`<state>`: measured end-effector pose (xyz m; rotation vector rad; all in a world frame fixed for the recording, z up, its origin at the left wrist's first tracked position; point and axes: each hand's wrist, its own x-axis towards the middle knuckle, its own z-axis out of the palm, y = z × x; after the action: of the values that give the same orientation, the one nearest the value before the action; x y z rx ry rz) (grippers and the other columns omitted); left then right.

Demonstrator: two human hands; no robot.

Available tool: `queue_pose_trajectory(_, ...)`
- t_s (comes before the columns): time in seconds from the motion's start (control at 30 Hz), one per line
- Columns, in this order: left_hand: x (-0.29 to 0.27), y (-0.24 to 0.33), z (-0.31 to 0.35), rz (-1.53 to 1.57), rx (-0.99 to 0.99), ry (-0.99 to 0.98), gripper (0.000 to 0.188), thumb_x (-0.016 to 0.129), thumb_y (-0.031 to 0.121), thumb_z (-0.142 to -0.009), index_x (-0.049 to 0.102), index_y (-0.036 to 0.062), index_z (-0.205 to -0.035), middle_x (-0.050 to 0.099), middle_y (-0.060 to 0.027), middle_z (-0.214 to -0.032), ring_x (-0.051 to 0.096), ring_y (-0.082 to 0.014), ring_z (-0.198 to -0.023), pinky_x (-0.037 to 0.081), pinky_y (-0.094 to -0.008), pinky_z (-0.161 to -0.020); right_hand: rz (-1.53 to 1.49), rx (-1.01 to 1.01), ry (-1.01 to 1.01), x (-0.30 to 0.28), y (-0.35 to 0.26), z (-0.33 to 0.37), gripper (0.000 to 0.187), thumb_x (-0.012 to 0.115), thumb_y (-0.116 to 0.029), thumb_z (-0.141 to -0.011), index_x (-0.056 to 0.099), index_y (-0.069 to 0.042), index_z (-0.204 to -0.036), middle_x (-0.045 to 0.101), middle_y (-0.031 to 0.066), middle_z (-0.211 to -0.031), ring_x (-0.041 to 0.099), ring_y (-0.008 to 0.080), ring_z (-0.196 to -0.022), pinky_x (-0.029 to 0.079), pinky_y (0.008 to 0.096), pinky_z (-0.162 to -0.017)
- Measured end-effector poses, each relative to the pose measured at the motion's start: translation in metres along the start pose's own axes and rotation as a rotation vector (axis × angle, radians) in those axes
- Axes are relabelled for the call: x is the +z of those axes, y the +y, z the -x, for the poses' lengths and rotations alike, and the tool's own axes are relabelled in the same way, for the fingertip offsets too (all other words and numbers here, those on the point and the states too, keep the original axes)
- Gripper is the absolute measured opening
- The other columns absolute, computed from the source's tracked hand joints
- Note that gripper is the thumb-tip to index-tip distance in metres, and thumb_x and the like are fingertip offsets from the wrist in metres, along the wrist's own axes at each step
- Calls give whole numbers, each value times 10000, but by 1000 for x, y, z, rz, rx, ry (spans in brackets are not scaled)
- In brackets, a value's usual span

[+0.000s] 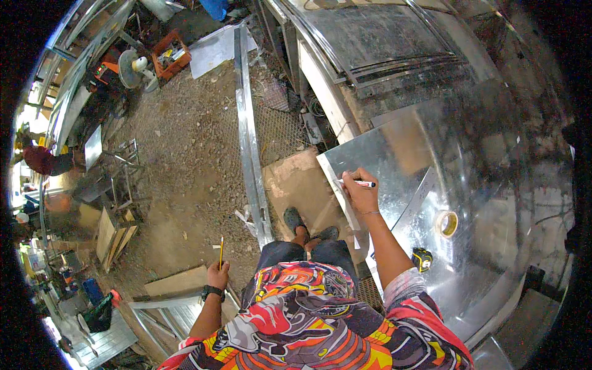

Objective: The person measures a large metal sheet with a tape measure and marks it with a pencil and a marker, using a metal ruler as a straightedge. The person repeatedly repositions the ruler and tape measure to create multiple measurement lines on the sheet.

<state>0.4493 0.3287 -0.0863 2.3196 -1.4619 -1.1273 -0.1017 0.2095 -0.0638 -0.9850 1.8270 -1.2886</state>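
My right hand is closed around a white marker pen, over the near-left edge of a shiny metal sheet. The marker's tip points left toward that edge; whether it touches the metal I cannot tell. Low on the left, away from the sheet, my left hand grips a yellow pencil that stands nearly upright. On the sheet, right of my right forearm, lie a metal ruler, a roll of tape and a black and yellow tape measure.
A long metal channel runs along the gravel floor left of the bench. Farther left are a wooden crate, a fan and an orange bin. Another person is at the far left edge.
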Motion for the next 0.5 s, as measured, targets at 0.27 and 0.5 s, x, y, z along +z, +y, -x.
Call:
queue_pose_trajectory(0.27,-5,38,2,-70,-54,-80,395,734,374,-959,726,-17,-1017,674,-108,-767,628,-195,-702,521,-389,-682,25,-26,4,3,-20,6,281,743,-155,-961,600,-74,-733,651,2,-665,550,43,-560,436,252,-511)
queue_pose_trajectory(0.5,-16,67,10,-73,-62,-121,393,725,361,-961,727,-25,-1038,697,-124,-820,649,-203,-758,526,-388,-728,-80,193,-6,0,-48,10,259,721,-216,-947,620,-49,-777,651,37,-678,575,115,-621,481,343,-593)
